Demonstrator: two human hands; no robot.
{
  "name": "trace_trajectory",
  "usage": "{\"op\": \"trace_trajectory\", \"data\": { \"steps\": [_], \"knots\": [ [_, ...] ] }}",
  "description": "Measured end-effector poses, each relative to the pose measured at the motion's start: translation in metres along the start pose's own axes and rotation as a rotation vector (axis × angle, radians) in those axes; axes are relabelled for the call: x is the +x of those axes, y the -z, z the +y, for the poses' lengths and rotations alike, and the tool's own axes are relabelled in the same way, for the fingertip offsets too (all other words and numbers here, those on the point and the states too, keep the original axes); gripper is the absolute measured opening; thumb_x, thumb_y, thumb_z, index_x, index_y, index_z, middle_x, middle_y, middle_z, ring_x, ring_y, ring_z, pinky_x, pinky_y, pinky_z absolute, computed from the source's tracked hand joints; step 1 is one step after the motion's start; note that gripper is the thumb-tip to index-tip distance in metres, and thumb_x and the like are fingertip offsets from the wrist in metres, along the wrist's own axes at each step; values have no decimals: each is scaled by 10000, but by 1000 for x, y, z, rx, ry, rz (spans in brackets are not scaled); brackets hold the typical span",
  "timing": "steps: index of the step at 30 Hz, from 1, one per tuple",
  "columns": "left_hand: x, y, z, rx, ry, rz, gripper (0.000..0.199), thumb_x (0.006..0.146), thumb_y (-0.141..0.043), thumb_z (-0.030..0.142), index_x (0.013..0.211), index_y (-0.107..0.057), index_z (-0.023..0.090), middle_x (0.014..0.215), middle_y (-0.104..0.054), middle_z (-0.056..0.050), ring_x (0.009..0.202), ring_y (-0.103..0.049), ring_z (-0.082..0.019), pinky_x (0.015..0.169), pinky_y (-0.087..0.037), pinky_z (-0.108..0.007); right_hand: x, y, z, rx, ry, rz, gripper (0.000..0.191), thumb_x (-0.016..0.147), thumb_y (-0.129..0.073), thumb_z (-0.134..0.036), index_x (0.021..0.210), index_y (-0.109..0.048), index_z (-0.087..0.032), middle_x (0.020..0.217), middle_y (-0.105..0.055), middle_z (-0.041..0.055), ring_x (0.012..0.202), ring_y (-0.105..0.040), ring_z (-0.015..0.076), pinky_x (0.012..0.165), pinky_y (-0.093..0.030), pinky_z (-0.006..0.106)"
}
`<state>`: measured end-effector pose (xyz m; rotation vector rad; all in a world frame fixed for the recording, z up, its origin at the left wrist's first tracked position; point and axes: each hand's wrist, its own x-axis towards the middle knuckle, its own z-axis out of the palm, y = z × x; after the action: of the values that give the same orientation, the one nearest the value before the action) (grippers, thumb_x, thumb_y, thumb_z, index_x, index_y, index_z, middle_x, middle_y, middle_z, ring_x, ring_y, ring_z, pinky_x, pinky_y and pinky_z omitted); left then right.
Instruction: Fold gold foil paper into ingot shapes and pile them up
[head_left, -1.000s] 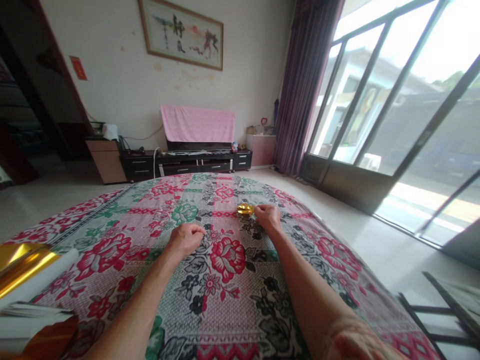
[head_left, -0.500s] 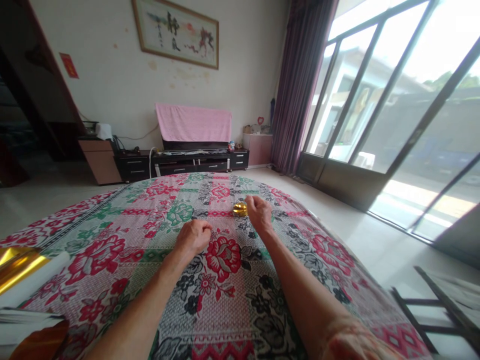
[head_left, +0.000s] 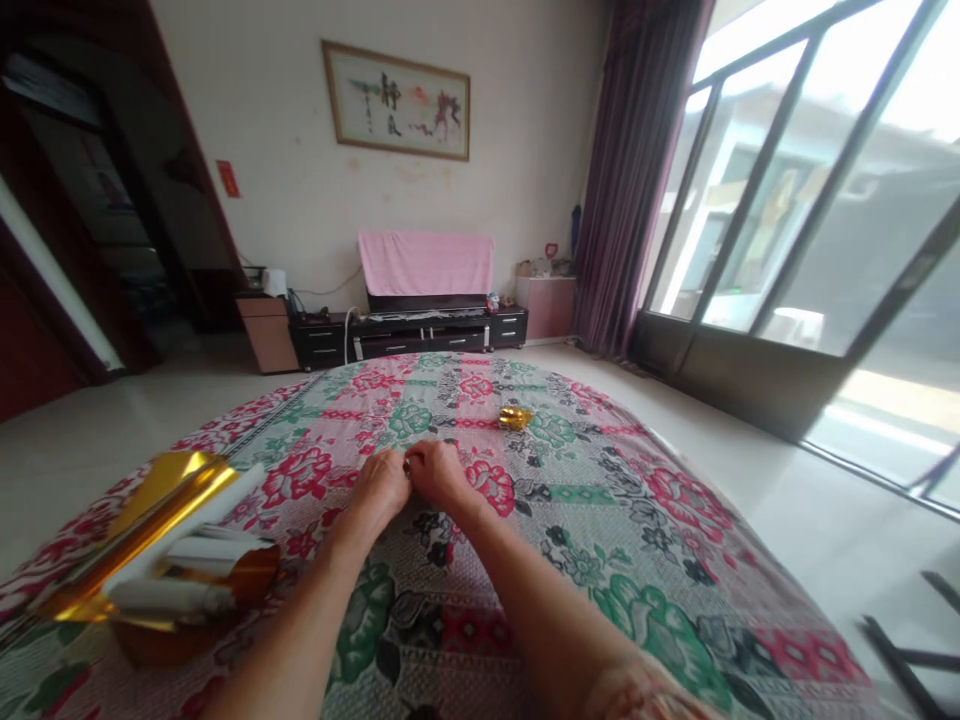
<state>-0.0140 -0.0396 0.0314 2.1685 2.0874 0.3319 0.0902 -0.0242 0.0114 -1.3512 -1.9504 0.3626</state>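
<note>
My left hand (head_left: 384, 482) and my right hand (head_left: 439, 476) meet over the middle of the flowered cloth (head_left: 570, 500). Fingers on both are closed, the fingertips pressed close together. Something tiny and dark shows at the spot where they touch, too small to name. Beyond my right hand, a bit to its right, lies a small crumpled-looking piece of gold foil (head_left: 514, 418), apart from both hands. On the left side of the cloth are sheets of shiny gold foil (head_left: 176, 480) with white rolled pieces (head_left: 206, 555) beside them.
The cloth covers a large table with a curved far edge. Behind it stand a low black cabinet (head_left: 390, 345) and a pink cloth (head_left: 427, 262) draped over a screen-like shape. Dark furniture legs (head_left: 892, 655) show at lower right, glass doors (head_left: 780, 200) at right.
My right hand has left the gold foil piece and come back left to meet my left hand. The view has turned left, bringing more of the foil sheets into sight.
</note>
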Motion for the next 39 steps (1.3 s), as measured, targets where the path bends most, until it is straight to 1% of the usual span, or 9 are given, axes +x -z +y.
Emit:
{"op": "trace_trajectory", "data": {
  "steps": [3, 6, 12, 15, 18, 23, 26, 31, 39],
  "knots": [
    [-16, 14, -12, 30, 46, 29, 285, 729, -447, 140, 868, -696, 146, 899, -684, -161, 913, -618, -240, 751, -444, -277, -8, -11, -19, 49, -36, -25, 277, 727, -453, -118, 771, -718, -186, 778, -711, 48, 738, -632, 154, 668, -408, 197],
    [-32, 29, -26, 45, 36, 120, 290, 729, -436, 138, 813, -710, 184, 859, -698, -125, 904, -622, -221, 756, -441, -266, -17, -24, -34, 112, -20, -14, 287, 741, -449, -149, 827, -719, -194, 764, -708, 32, 715, -625, 147, 664, -408, 198],
    [-55, 56, -62, 28, 145, 325, 326, 759, -418, 181, 918, -701, 204, 927, -696, -92, 909, -618, -217, 800, -436, -274, -33, -37, -68, 260, 147, -89, 265, 752, -446, -181, 792, -707, -154, 642, -653, 2, 604, -561, 120, 581, -386, 188],
    [-65, 68, -85, 13, 188, 359, 337, 761, -411, 173, 934, -698, 203, 945, -696, -70, 912, -616, -208, 795, -432, -260, -41, -41, -83, 356, 238, -175, 258, 694, -493, -134, 870, -679, -168, 739, -651, -4, 633, -555, 108, 619, -411, 191],
    [-74, 77, -105, 33, 241, 388, 333, 759, -421, 173, 942, -695, 220, 949, -696, -55, 901, -614, -195, 780, -426, -248, -47, -48, -91, 391, 366, -149, 333, 623, -582, -123, 950, -628, -167, 898, -615, 25, 715, -551, 112, 668, -427, 211],
    [-84, 83, -118, 61, 261, 264, 311, 716, -450, 152, 859, -710, 244, 886, -700, -49, 843, -611, -190, 724, -408, -247, -50, -61, -96, 228, 329, -77, 162, 648, -642, -223, 797, -626, -160, 738, -569, 8, 644, -501, 114, 634, -398, 228],
    [-87, 83, -118, 73, 244, 176, 263, 704, -460, 176, 763, -711, 226, 818, -693, -55, 783, -597, -183, 660, -384, -238, -51, -64, -98, 173, 310, -84, 43, 699, -600, -202, 697, -629, -169, 680, -566, 1, 625, -493, 107, 600, -362, 210],
    [-89, 80, -115, 36, 213, 83, 233, 706, -461, 223, 663, -689, 207, 665, -649, -22, 611, -531, -137, 536, -313, -220, -54, -66, -97, 108, 356, -62, 98, 730, -540, -146, 681, -621, -169, 669, -562, 3, 629, -500, 108, 579, -333, 202],
    [-88, 68, -121, -28, 237, 94, 218, 707, -477, 228, 653, -686, 196, 641, -620, -9, 621, -509, -124, 528, -296, -206, -56, -64, -90, 84, 472, -85, 207, 791, -441, -100, 742, -633, -161, 708, -582, 27, 684, -524, 119, 638, -368, 201]
  ]
}}
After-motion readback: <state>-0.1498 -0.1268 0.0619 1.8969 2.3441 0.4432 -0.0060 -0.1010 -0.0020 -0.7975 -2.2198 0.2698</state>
